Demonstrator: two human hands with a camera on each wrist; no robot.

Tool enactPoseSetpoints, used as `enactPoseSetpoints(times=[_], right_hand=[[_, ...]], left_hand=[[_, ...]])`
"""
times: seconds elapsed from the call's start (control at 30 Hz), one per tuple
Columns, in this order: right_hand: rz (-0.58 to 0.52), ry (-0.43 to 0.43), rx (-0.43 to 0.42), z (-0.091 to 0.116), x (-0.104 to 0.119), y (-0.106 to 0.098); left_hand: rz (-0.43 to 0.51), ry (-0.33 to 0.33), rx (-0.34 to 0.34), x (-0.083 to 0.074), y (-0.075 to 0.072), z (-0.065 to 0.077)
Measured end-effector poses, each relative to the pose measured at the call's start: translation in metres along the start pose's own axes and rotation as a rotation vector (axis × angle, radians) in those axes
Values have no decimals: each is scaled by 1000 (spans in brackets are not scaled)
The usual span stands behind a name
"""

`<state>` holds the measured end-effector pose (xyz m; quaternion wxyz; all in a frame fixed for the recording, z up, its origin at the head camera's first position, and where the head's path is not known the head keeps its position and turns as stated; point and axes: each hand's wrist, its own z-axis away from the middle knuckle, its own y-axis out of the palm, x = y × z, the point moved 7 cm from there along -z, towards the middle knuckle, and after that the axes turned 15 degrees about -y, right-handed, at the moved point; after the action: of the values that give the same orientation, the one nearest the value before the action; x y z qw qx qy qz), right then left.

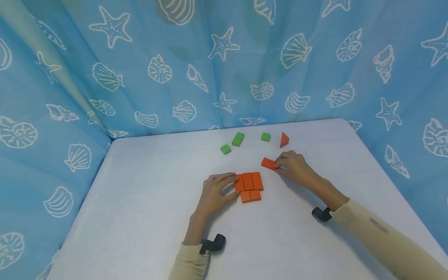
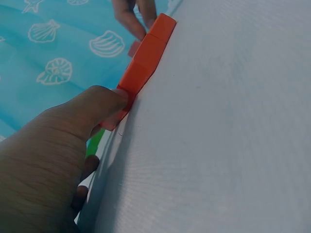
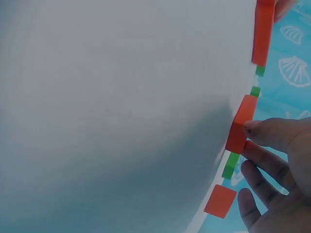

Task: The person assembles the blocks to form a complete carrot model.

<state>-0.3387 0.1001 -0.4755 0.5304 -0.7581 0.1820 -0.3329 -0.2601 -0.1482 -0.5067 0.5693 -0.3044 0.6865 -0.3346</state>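
Note:
In the head view, several flat orange blocks point(image 1: 247, 181) lie side by side on the table, three longer ones above two shorter ones. My left hand point(image 1: 214, 194) is at their left edge, its index finger and thumb pinching the leftmost long orange block point(image 1: 239, 184). From the left wrist view, the thumb presses against the orange row point(image 2: 141, 68). To the upper right of the group, my right hand point(image 1: 294, 166) pinches a separate orange block point(image 1: 268, 163) by its right end. The right wrist view shows the thumb on that block point(image 3: 241, 124), with the other fingers spread beyond it.
Behind the hands lie green blocks: a small square one point(image 1: 225, 149), a longer one point(image 1: 238, 139) and another small one point(image 1: 265, 137). An orange triangular block point(image 1: 284, 139) stands beside them. A blue shell-print curtain point(image 1: 196, 101) borders the white table point(image 1: 154, 186).

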Motion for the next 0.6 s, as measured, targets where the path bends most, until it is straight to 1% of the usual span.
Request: enactPoseSetpoints(times=[0.17, 0.3, 0.53, 0.6], right_hand=[[12, -49, 6, 19, 15, -3], [13, -58, 11, 34, 23, -6], [-17, -69, -60, 61, 34, -6], [-25, -87, -78, 68, 39, -5]], left_hand=[[10, 4, 2, 0, 1, 0], [16, 1, 2, 0, 2, 0], [17, -2, -6, 1, 0, -1], [18, -5, -2, 2, 0, -1]])
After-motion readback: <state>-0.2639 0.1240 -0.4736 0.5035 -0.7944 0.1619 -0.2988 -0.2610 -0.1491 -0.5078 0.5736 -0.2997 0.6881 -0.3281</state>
